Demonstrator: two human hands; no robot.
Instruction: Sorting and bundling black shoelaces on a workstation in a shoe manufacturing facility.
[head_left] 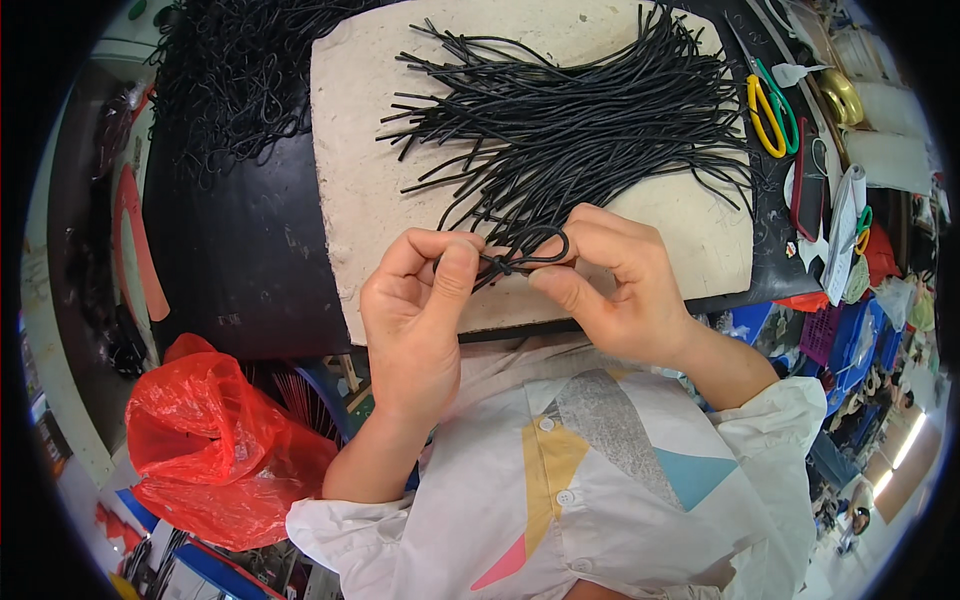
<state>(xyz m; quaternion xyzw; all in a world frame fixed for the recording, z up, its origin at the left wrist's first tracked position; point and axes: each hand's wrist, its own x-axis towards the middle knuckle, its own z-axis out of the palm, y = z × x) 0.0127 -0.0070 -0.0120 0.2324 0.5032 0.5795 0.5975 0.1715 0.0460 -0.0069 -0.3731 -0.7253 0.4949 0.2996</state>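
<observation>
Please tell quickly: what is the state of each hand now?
Left hand: closed, pinching the knotted black cord.
Right hand: closed, pinching the same cord near its loop.

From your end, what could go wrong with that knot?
The knot may come undone or end up uneven if either the left hand or the right hand slips, since both pinch the cord close beside it. Loose cords lie just beyond the fingers, so a stray end might get caught in it.
</observation>
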